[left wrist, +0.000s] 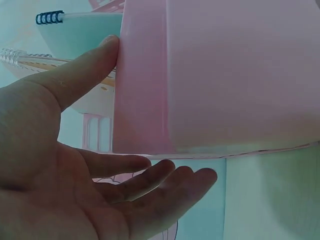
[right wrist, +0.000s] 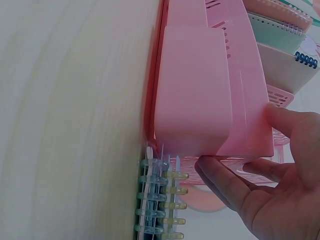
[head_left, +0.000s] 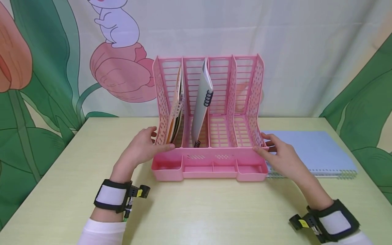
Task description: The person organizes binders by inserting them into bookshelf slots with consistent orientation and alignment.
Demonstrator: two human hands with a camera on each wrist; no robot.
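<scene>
Pink perforated-plastic desk organizer (head_left: 209,153) stands on the pale wood-look table (head_left: 214,211), b/w the hands, front corners in their grasp. L hand (head_left: 141,148): thumb on front lip, fingers round the outer side, corner held in the gap b/w. R hand (head_left: 284,156): same hold mirrored, thumb on lip, fingers bent round its side. How firmly either grips: can't tell.

Progress, judging only by what shows: approx. half the slots in use. Done: thin ring-bound notebooks w/ orange & cream edges (head_left: 175,119) stand leaning in the slot just inboard of the L hand; a white-covered notebook w/ black coil (head_left: 200,98) stands tilted in the next slot toward the R hand. Remaining, prob.: light-blue spiral notebooks w/ see-through rings (head_left: 315,149) lying flat past the R hand on its outer side, not in any slot.

Qty: organizer ×1; upright slots ×4, 2 w/ books; small front tray cubbies (head_left: 225,175) ×4, nearer the body than the fingertips; white-covered notebook ×1; leaning thin ones, several, exact no. hidden by overlap; flat ones min. 2, per the coil colors below the R hand's corner in the R-wrist view; black wrist straps (head_left: 111,195) ×2, 1 behind each hand.
</scene>
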